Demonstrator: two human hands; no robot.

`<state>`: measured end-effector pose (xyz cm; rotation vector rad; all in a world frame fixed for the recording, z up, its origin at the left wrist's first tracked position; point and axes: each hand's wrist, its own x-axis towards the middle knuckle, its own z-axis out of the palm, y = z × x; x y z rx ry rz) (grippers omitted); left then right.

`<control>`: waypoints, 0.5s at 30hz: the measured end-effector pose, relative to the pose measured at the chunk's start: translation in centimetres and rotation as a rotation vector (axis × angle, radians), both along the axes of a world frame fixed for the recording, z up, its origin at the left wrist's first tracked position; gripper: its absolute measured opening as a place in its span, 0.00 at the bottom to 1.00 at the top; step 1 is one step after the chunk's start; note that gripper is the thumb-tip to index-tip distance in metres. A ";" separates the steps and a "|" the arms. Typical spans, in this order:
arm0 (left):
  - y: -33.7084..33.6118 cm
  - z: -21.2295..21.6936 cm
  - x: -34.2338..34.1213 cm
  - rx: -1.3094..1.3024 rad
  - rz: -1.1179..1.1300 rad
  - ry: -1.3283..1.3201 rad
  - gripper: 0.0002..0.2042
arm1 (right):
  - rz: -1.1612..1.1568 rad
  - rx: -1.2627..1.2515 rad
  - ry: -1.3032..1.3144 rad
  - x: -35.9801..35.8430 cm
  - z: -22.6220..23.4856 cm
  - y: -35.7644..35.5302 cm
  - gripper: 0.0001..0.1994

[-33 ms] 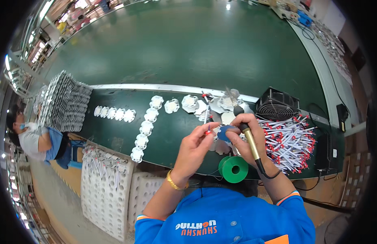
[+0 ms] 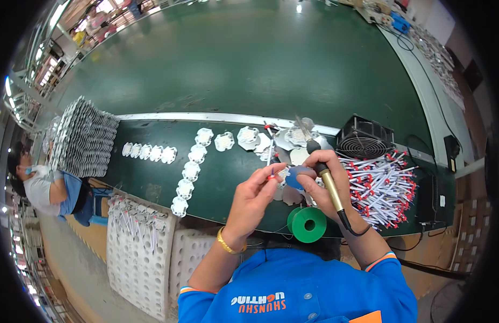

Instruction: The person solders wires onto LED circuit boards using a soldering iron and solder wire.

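Green belt (image 2: 249, 59) lies open beyond both hands (image 2: 292, 185), cluttered near edge.

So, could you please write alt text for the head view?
A person's right hand holds a soldering iron while the left hand pinches a red-tipped wire over white round parts on a green bench, beside a green spool.

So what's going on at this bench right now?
A person in a blue shirt is soldering at a green bench. The right hand holds a soldering iron like a pen, tip pointing away. The left hand pinches a thin red-tipped wire over small white round parts. More white parts lie in rows, a green solder spool sits near the edge, and a pile of red-tipped wires lies beside a small black fan.
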<state>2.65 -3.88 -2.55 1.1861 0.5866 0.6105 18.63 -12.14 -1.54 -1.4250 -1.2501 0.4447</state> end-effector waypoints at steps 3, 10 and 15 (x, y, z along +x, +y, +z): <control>-0.6 0.0 -0.3 -0.007 -0.008 -0.014 0.15 | -0.001 0.020 -0.019 0.2 0.1 -0.4 0.15; -1.0 0.2 0.0 -0.132 -0.036 -0.033 0.13 | 0.109 0.252 -0.152 0.6 -0.6 -0.5 0.20; -1.6 0.8 0.5 -0.139 0.020 -0.028 0.12 | 0.168 0.290 -0.254 0.7 -0.9 -0.5 0.23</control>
